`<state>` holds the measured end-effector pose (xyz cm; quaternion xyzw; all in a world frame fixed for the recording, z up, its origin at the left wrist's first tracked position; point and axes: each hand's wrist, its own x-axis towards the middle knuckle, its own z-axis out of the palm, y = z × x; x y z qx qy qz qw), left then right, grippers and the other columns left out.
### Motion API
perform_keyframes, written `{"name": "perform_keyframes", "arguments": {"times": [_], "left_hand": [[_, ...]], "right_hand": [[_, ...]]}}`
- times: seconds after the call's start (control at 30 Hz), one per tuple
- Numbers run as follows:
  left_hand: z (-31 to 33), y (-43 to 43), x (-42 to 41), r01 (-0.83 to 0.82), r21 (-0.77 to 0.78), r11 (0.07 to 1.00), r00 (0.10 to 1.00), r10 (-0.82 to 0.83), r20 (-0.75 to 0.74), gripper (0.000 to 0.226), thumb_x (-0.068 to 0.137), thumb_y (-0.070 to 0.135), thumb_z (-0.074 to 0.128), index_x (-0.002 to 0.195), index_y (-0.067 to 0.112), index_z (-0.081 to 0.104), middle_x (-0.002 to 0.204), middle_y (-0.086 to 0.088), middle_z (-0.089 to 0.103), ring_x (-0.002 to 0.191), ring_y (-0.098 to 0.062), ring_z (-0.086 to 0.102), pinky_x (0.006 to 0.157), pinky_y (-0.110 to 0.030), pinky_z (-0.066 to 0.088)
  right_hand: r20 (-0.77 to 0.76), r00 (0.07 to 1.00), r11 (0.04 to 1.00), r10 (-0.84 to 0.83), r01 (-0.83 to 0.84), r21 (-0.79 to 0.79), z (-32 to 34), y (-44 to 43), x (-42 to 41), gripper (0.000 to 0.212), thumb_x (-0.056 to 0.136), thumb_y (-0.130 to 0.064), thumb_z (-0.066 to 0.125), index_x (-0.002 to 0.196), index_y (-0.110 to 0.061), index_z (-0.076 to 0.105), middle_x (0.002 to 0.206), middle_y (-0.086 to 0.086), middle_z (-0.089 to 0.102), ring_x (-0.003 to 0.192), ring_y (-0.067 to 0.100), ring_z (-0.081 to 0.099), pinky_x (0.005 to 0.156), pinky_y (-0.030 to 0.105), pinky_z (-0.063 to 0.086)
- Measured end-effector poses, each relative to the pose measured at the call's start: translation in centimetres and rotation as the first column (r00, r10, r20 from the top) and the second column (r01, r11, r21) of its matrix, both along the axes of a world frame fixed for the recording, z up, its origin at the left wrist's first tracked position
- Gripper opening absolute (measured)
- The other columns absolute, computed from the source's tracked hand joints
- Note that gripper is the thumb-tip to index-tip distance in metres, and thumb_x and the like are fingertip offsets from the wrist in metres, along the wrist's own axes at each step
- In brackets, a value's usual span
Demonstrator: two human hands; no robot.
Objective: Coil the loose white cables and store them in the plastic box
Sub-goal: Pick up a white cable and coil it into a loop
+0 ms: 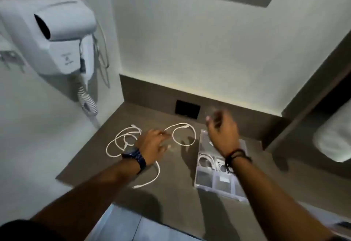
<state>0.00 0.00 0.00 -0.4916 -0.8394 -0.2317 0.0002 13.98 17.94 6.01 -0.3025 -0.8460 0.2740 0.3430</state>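
Loose white cables lie on a grey-brown counter (171,193). One tangled cable (121,138) sits at the left. Another cable (190,132) forms a loop in the middle. My left hand (154,143) rests over the counter between them, fingers spread, its fingertips touching the end of the looped cable. A clear plastic box (214,181) with compartments stands at the right and holds coiled white cables (206,160). My right hand (222,126) hovers blurred above the box's far end, fingers loosely curled, nothing visible in it.
A white wall-mounted hair dryer (57,37) with a coiled cord hangs at the left. A black socket plate (187,109) sits at the back of the counter. A folded white towel (334,138) lies at the right. White walls enclose the counter.
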Motion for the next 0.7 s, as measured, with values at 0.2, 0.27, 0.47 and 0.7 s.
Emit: {"name": "perform_keyframes", "arguments": {"times": [0.2,0.27,0.47,0.7], "left_hand": [[-6.2,-2.5,-3.1,0.158,-0.438,0.885,0.943,-0.267,-0.2,0.049,0.054,0.043,0.081,0.098,0.026,0.071,0.098,-0.001,0.074,0.088,-0.023,0.068,0.078,-0.046,0.05],[-7.5,-2.6,-4.5,0.181,-0.506,0.843,0.913,-0.336,-0.233,0.028,0.061,0.044,0.074,0.081,0.026,0.07,0.078,0.002,0.074,0.077,-0.024,0.067,0.077,-0.043,0.047],[-9.9,-2.5,-5.8,0.293,-0.408,0.865,0.955,-0.243,0.17,0.01,0.088,0.031,0.053,0.087,0.023,0.059,0.092,-0.009,0.07,0.087,-0.035,0.063,0.071,-0.038,0.048],[-4.1,-0.9,-5.3,0.334,-0.031,0.942,0.938,-0.328,0.111,0.023,0.088,0.025,0.053,0.073,0.008,0.059,0.071,-0.014,0.064,0.07,-0.032,0.058,0.067,-0.04,0.051]], "right_hand": [[0.332,0.854,0.841,0.402,-0.2,-0.502,-13.4,-7.5,-2.5,0.018,0.079,-0.012,0.059,0.097,-0.016,0.059,0.096,0.0,0.07,0.09,0.025,0.066,0.081,0.033,0.052],[0.337,0.828,0.806,0.448,-0.211,-0.553,-15.4,-8.8,-3.6,0.035,0.071,-0.022,0.062,0.105,-0.017,0.063,0.1,0.004,0.071,0.091,0.022,0.066,0.084,0.032,0.052],[0.28,0.856,0.703,0.435,-0.128,-0.7,-18.3,-11.5,-4.6,0.012,0.078,-0.011,0.066,0.084,-0.021,0.067,0.079,0.005,0.07,0.071,0.022,0.064,0.066,0.035,0.052],[-0.113,0.981,0.306,0.155,-0.156,-0.939,-11.7,-7.3,-4.9,0.046,0.081,0.011,0.038,0.045,-0.016,0.046,0.045,0.007,0.038,0.034,0.015,0.033,0.038,0.021,0.035]]}}
